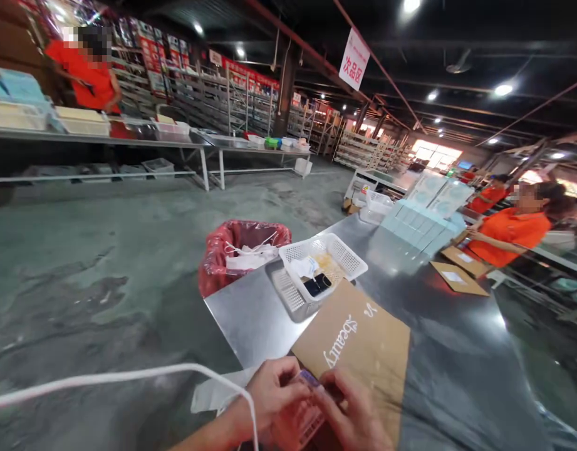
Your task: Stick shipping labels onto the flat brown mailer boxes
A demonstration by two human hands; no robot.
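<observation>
A metal-topped table [457, 338] fills the right of the view; at its far side a co-worker in an orange shirt [509, 233] stands near a row of light-blue boxes [415, 227]. A brown cardboard piece lettered "Sbeauty" [379, 341] lies on the near part, just beyond the hands. A bin lined with a red bag [212, 260] stands beside the table's left edge. Next to it, a white perforated basket [353, 255] holds a black item [317, 285], among other things. The left hand [272, 394] and right hand [354, 410] both pinch a small packet [303, 416] with a purple top edge, held at the cardboard's near left side.
</observation>
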